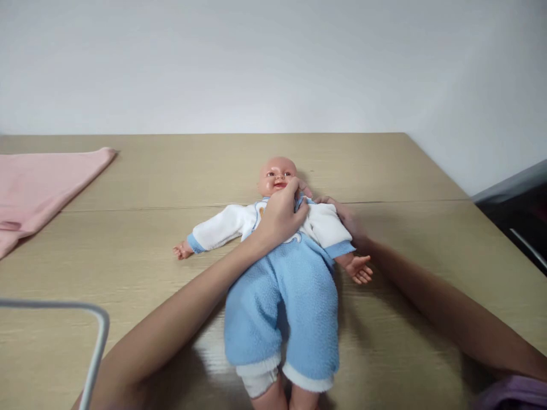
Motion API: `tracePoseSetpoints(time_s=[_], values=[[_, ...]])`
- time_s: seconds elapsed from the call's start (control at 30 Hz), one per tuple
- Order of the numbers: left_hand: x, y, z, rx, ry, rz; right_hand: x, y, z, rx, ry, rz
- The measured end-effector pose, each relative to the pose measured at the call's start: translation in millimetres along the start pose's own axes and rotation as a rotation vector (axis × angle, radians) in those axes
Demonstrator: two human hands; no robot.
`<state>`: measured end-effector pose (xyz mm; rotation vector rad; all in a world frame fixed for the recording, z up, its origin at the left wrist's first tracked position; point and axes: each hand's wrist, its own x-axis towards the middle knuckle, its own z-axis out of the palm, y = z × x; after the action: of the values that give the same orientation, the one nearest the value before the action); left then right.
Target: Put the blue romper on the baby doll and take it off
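A baby doll (280,171) lies on its back on the table, head toward the wall and arms spread. It wears a fleece outfit (286,285) with blue trousers, a white top and blue cuffs. Across the doll's chest reaches my left hand (284,210), its fingers closed on the collar at the neck and shoulder. My right hand (348,219) is at the same shoulder from the outer side, curled against the cloth behind the white sleeve (329,225). The sleeve and shoulder hide part of its fingers.
A pink cloth (47,188) lies on the wooden table (171,171) at the far left. The bent pale frame of some object (100,336) enters at the lower left. Behind the table rises a white wall (239,68); a dark object (521,210) stands past the right edge.
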<state>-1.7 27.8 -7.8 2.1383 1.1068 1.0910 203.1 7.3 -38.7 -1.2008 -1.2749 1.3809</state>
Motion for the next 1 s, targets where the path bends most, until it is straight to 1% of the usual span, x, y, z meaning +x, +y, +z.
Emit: tracePoseSetpoints(time_s=[0.1, 0.17, 0.23, 0.3, 0.4, 0.47, 0.53, 0.63, 0.73, 0.8, 0.93, 1.0], values=[[1.0, -2.2, 0.1, 0.036, -0.017, 0.016, -8.8, -1.3, -0.6, -0.024, 0.084, -0.031], [1.6, -3.4, 0.5, 0.031, -0.026, 0.034, -19.4, -3.6, -2.6, -0.041, 0.125, -0.008], [1.9, -4.0, 1.1, 0.021, -0.032, 0.041, -33.3, -8.7, -7.6, -0.06, 0.093, 0.051], [1.9, -4.2, 1.7, 0.021, -0.03, 0.04, -46.8, -16.9, -16.5, -0.096, 0.005, 0.108], [1.7, -4.0, 2.7, 0.038, -0.015, 0.039, -60.5, -32.0, -36.5, -0.171, -0.112, 0.137], [1.7, -4.2, 3.4, 0.039, -0.006, 0.035, -65.9, -40.0, -53.8, -0.259, -0.129, 0.159], [1.8, -4.9, 4.1, 0.036, 0.005, 0.029, -70.5, -42.9, -72.9, -0.362, -0.097, 0.189], [1.8, -5.7, 5.1, 0.035, 0.02, 0.033, -77.4, -35.9, -99.8, -0.438, -0.002, 0.187], [1.1, -4.7, 4.8, 0.021, 0.024, 0.033, -79.6, -20.7, -116.0, -0.43, 0.081, 0.2], [0.2, -3.2, 3.8, 0.005, 0.018, 0.02, -76.4, -11.1, -119.5, -0.393, 0.098, 0.183], [-2.1, 0.1, 1.7, -0.006, -0.004, -0.009, -65.2, 1.3, -117.8, -0.308, 0.129, 0.13], [-3.3, 1.0, 1.7, 0.004, -0.008, -0.011, -62.3, 4.1, -115.5, -0.322, 0.185, 0.076]])
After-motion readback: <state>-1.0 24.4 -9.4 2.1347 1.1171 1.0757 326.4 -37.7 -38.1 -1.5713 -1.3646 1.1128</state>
